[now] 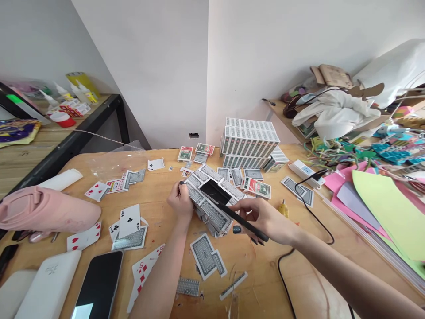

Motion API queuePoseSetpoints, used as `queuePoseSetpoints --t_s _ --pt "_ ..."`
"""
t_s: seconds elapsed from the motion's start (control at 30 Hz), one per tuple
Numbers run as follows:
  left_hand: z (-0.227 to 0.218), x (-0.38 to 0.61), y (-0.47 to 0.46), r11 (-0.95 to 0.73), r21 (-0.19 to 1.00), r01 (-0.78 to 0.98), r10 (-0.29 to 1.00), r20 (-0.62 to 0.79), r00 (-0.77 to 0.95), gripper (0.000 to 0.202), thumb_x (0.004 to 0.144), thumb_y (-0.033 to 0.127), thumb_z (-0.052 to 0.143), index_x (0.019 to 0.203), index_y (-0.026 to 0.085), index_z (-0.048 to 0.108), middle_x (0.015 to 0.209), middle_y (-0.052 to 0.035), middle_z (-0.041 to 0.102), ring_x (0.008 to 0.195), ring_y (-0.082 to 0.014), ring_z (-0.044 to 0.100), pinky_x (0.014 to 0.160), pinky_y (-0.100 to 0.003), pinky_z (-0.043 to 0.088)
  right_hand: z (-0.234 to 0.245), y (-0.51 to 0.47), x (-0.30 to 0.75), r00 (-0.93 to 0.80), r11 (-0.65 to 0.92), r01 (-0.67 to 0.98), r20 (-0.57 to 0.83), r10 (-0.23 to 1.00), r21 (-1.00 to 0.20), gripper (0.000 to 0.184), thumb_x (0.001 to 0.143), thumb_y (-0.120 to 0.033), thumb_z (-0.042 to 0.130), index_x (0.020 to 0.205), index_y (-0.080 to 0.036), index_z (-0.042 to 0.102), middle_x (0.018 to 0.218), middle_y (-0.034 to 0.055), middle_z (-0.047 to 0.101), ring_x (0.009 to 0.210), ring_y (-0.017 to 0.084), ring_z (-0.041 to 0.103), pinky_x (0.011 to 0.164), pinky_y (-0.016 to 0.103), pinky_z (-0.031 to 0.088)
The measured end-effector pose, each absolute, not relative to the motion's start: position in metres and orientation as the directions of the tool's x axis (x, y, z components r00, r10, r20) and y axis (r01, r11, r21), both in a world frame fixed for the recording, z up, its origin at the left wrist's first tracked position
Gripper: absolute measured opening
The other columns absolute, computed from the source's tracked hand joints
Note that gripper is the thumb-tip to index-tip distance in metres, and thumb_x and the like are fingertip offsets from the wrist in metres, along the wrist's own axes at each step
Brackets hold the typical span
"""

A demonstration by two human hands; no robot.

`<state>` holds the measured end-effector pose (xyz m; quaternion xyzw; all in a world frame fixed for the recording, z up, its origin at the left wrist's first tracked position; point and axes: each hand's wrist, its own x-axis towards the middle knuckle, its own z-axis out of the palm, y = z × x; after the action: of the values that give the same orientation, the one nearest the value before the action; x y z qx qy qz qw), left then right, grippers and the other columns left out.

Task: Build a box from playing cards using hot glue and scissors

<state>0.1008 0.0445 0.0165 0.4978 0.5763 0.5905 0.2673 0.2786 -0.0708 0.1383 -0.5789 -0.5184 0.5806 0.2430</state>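
Mid-table, between both hands: card-covered box (212, 212), near side ragged with layered edges; can't tell if it rests on the wood or is lifted. Left hand (181, 200) grasps its left end, fingers curled round the corner. Right hand (262, 215) grips a slim black tool (244, 220), fingers closed on the shaft, tip at the near rim of the box's dark opening.

Risks, my judgement: tip could skid off the rim and scuff or lift a card if pressed hard; tight left grip could buckle the layers; black cable (288, 283) by the right forearm might snag a sleeveless sweep.

Lie of things: opening faces up; box's long axis runs far left to near right. Tool roughly parallel, tip toward far left.
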Motion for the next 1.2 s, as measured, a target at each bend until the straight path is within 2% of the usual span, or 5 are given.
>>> queuePoseSetpoints --t_s 0.23,0.4,0.8,1.03,1.2 --pt "0.018 0.101 0.043 -0.183 0.95 0.252 0.896 0.266 -0.354 0.023 0.079 0.023 0.041 0.072 0.016 0.061 0.059 0.0018 0.053 0.058 -0.0112 0.045 0.053 -0.02 0.034 0.145 -0.079 0.267 -0.158 -0.176 0.564 -0.314 0.936 -0.807 0.028 0.067 -0.037 0.068 0.085 -0.017 0.06 0.053 -0.0056 0.045 0.047 0.006 0.037 0.041 0.018 0.027" --pt "0.018 0.1 0.043 -0.191 0.942 0.275 0.895 0.282 -0.347 0.023 0.079 0.023 0.041 0.069 0.016 0.061 0.059 0.0017 0.053 0.058 -0.0111 0.046 0.053 -0.02 0.034 0.149 -0.083 0.26 -0.183 -0.049 0.632 -0.21 0.96 -0.773 0.017 0.07 -0.032 0.063 0.072 -0.018 0.053 0.053 -0.0063 0.042 0.048 0.006 0.033 0.041 0.018 0.025" --pt "0.017 0.101 0.043 -0.183 0.942 0.282 0.899 0.276 -0.339 0.027 0.079 0.024 0.039 0.079 0.017 0.065 0.065 -0.0003 0.059 0.062 -0.0127 0.051 0.055 -0.021 0.037 0.153 -0.083 0.257 -0.195 -0.075 0.647 -0.259 0.946 -0.759 0.02 0.069 -0.029 0.06 0.084 -0.02 0.051 0.056 -0.0051 0.048 0.047 0.008 0.037 0.043 0.02 0.026" --pt "0.018 0.101 0.043 -0.17 0.947 0.274 0.901 0.262 -0.346 0.023 0.078 0.025 0.041 0.07 0.017 0.061 0.059 0.0014 0.053 0.057 -0.0114 0.045 0.052 -0.02 0.035 0.152 -0.084 0.247 -0.046 -0.113 0.773 -0.233 0.971 -0.624 0.027 0.067 -0.031 0.059 0.09 -0.019 0.049 0.067 -0.001 0.053 0.054 0.011 0.042 0.049 0.021 0.028" --pt "0.019 0.101 0.043 -0.174 0.952 0.251 0.908 0.254 -0.333 0.024 0.078 0.025 0.04 0.074 0.017 0.063 0.063 -0.0002 0.057 0.061 -0.0127 0.05 0.054 -0.021 0.037 0.145 -0.085 0.246 -0.03 -0.124 0.787 -0.237 0.971 -0.604 0.019 0.067 -0.027 0.057 0.083 -0.019 0.05 0.073 0.0004 0.054 0.059 0.012 0.044 0.052 0.022 0.03"
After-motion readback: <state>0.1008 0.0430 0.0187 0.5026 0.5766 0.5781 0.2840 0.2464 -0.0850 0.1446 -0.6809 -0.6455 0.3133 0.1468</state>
